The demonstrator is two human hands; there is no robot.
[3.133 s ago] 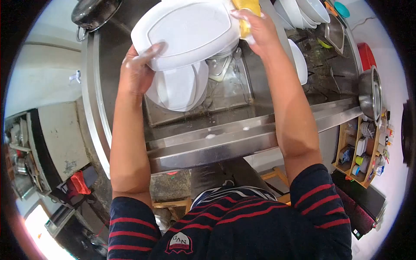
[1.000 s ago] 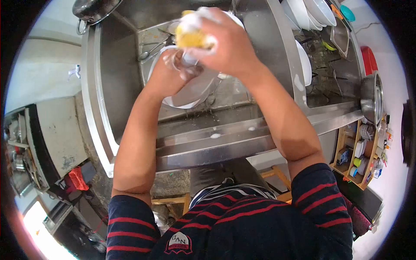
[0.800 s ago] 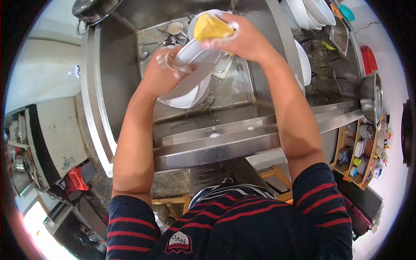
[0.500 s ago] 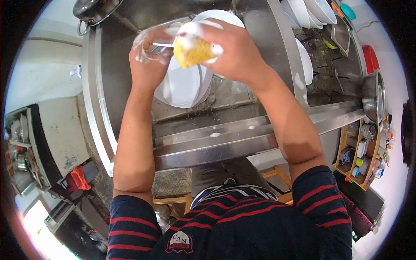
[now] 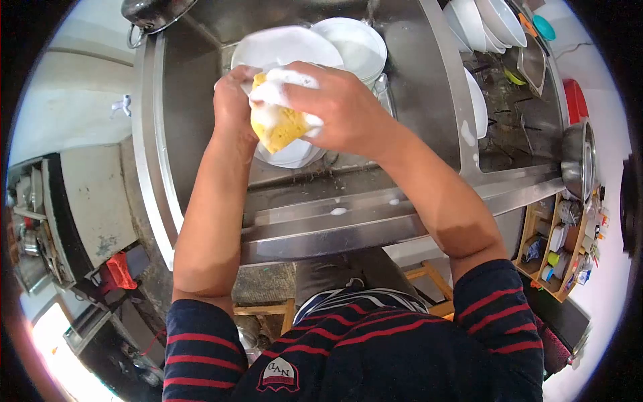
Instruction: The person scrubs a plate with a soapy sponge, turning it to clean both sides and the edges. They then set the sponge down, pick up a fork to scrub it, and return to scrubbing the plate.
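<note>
My right hand (image 5: 335, 104) is closed around a yellow sponge (image 5: 278, 130) covered in white suds. My left hand (image 5: 234, 104) grips the near edge of a white plate (image 5: 284, 47), held tilted above the sink; its fingers are partly hidden. Between the hands, the sponge is against or very near this plate; the exact contact is hidden. Below them, white plates (image 5: 291, 157) lie in the sink, partly covered by the sponge and hands. Another stack of white plates (image 5: 355, 47) sits farther back, to the right of the held plate.
The steel sink (image 5: 418, 87) has a raised front rim (image 5: 335, 234) with foam spots. A dark pot (image 5: 157, 13) stands at the back left. To the right are white bowls (image 5: 492, 23), a steel basin (image 5: 578, 161) and a wooden shelf (image 5: 546, 248) of small items.
The plate in my left hand has turned from nearly edge-on to showing its broad face. Both hands and the sponge are lower in view, and the sponge has shifted slightly left.
</note>
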